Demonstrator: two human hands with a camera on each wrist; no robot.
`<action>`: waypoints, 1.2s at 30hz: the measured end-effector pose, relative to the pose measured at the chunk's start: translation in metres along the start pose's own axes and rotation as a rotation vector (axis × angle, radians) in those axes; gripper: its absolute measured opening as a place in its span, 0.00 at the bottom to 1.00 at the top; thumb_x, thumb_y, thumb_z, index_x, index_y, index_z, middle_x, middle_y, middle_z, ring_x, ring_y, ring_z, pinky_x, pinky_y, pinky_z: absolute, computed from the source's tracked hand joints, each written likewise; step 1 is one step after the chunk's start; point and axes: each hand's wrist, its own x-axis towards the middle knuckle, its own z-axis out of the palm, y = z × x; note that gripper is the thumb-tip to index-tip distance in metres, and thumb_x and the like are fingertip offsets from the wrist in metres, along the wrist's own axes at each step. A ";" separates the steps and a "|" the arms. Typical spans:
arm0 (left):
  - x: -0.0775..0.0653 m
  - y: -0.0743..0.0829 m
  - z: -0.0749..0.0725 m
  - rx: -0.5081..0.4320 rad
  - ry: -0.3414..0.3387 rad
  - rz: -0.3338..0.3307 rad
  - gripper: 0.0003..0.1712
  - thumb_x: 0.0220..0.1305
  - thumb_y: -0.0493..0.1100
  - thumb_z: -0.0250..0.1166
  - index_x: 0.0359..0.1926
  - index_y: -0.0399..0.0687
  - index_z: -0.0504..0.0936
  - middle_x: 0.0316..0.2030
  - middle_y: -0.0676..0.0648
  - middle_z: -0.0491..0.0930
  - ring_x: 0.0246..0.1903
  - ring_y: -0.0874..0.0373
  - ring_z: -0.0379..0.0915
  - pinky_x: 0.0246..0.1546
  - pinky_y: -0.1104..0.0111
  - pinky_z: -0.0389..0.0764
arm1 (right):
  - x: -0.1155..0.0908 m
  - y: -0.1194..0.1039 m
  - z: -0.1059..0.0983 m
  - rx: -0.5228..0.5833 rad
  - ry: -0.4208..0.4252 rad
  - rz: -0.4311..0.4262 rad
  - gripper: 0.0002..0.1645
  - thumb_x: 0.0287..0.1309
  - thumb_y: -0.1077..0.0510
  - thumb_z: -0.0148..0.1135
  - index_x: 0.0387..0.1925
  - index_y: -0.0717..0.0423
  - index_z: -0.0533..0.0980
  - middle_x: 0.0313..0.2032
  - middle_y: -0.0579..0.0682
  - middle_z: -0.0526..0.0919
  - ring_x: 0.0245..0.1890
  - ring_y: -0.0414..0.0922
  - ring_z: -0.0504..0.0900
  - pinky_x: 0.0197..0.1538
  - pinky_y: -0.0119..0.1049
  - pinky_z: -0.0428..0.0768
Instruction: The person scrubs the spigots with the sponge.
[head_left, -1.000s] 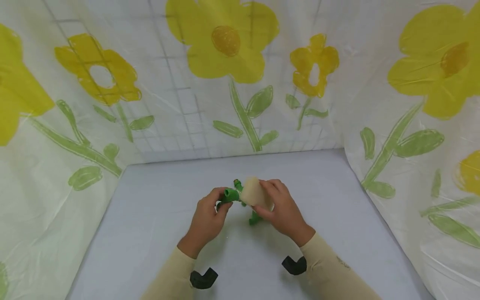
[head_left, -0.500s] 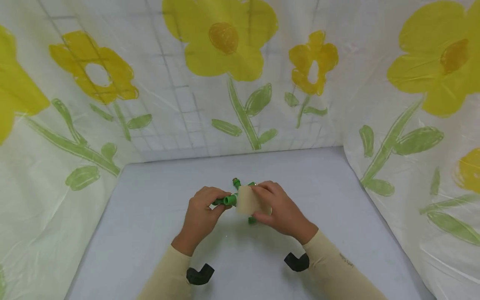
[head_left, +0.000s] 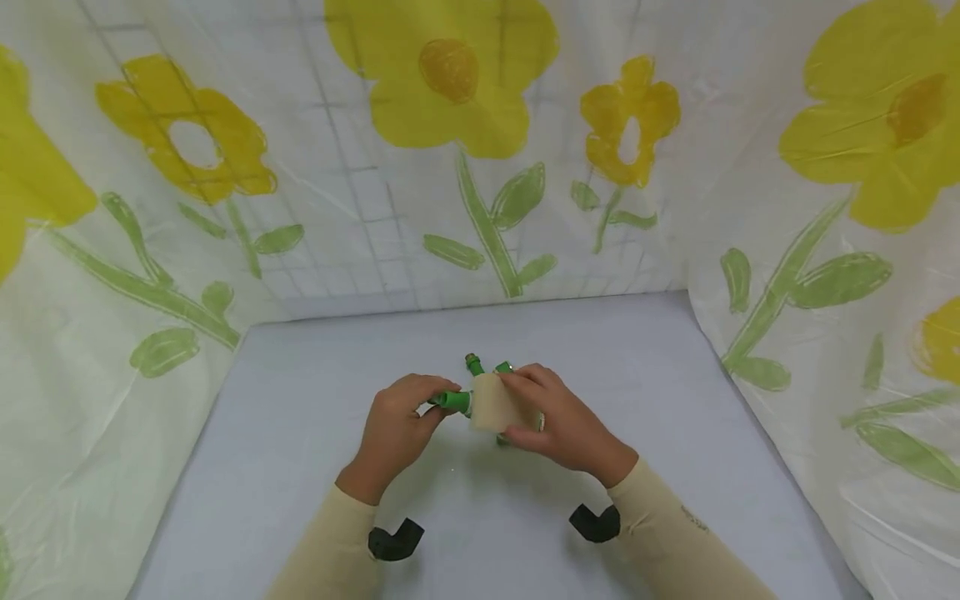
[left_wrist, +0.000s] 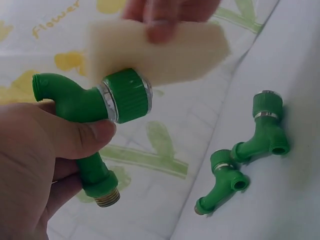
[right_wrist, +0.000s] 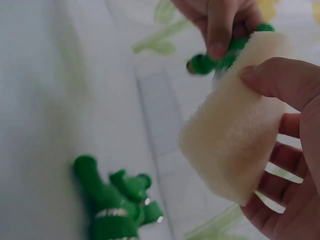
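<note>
My left hand [head_left: 397, 425] grips a green plastic tap [left_wrist: 85, 102] by its body, thumb near the silver ring. The tap has a ribbed green knob and a brass threaded end. In my right hand [head_left: 562, 425] is a cream sponge block [right_wrist: 240, 115], pinched between thumb and fingers. The sponge [head_left: 495, 402] overlaps the knob end of the tap [head_left: 453, 401] in the head view; exact contact is hard to tell. Two more green taps, one nearer [left_wrist: 267, 130] and one farther [left_wrist: 225, 185] in the left wrist view, lie on the table, partly hidden by the sponge from above.
The white table [head_left: 300, 467] meets a hanging white sheet [head_left: 322, 250] with painted yellow flowers at its back and sides. Dark bent pieces stick out beside the left sleeve [head_left: 315, 550] and the right sleeve [head_left: 690, 542].
The left hand has shifted slightly left and the tap has turned in it. The sponge has moved a little left and nearer to me and stands less tilted, uncovering part of a tap behind it.
</note>
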 end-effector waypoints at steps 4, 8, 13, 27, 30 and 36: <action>-0.001 -0.001 -0.002 -0.020 -0.046 -0.061 0.23 0.49 0.25 0.86 0.44 0.47 0.91 0.41 0.53 0.90 0.43 0.59 0.86 0.42 0.61 0.89 | -0.003 0.006 0.003 0.013 -0.029 0.042 0.40 0.63 0.62 0.80 0.74 0.61 0.74 0.62 0.50 0.76 0.61 0.48 0.76 0.60 0.47 0.83; 0.002 0.000 0.001 -0.049 -0.138 -0.115 0.21 0.54 0.25 0.83 0.45 0.48 0.90 0.41 0.54 0.89 0.43 0.60 0.85 0.42 0.59 0.89 | 0.002 0.000 0.002 0.076 -0.013 -0.039 0.41 0.62 0.60 0.81 0.73 0.60 0.75 0.63 0.51 0.76 0.62 0.49 0.75 0.59 0.48 0.83; 0.000 0.001 -0.001 -0.093 -0.149 -0.125 0.20 0.56 0.25 0.82 0.46 0.47 0.91 0.42 0.54 0.89 0.43 0.59 0.86 0.43 0.58 0.89 | 0.002 -0.001 -0.001 0.147 -0.021 -0.032 0.40 0.64 0.61 0.81 0.74 0.59 0.75 0.62 0.49 0.76 0.61 0.49 0.76 0.58 0.48 0.83; -0.005 0.009 0.018 -0.469 -0.142 -0.315 0.28 0.71 0.21 0.65 0.70 0.32 0.80 0.59 0.41 0.86 0.54 0.50 0.85 0.52 0.61 0.87 | 0.014 -0.024 0.001 0.335 0.044 -0.130 0.39 0.63 0.64 0.78 0.73 0.59 0.75 0.62 0.50 0.78 0.60 0.50 0.77 0.59 0.47 0.83; -0.003 0.010 0.016 -0.520 -0.123 -0.365 0.29 0.71 0.19 0.61 0.71 0.31 0.78 0.63 0.40 0.84 0.61 0.48 0.82 0.57 0.62 0.85 | 0.012 -0.026 0.005 0.301 0.050 -0.093 0.39 0.64 0.64 0.77 0.74 0.60 0.74 0.63 0.51 0.77 0.61 0.50 0.77 0.60 0.48 0.83; -0.002 0.008 0.015 -0.527 -0.140 -0.459 0.26 0.75 0.24 0.62 0.71 0.33 0.79 0.65 0.42 0.82 0.65 0.50 0.78 0.62 0.62 0.80 | 0.008 -0.020 0.014 0.273 0.078 -0.073 0.39 0.63 0.65 0.77 0.74 0.61 0.74 0.62 0.51 0.77 0.59 0.50 0.77 0.57 0.48 0.84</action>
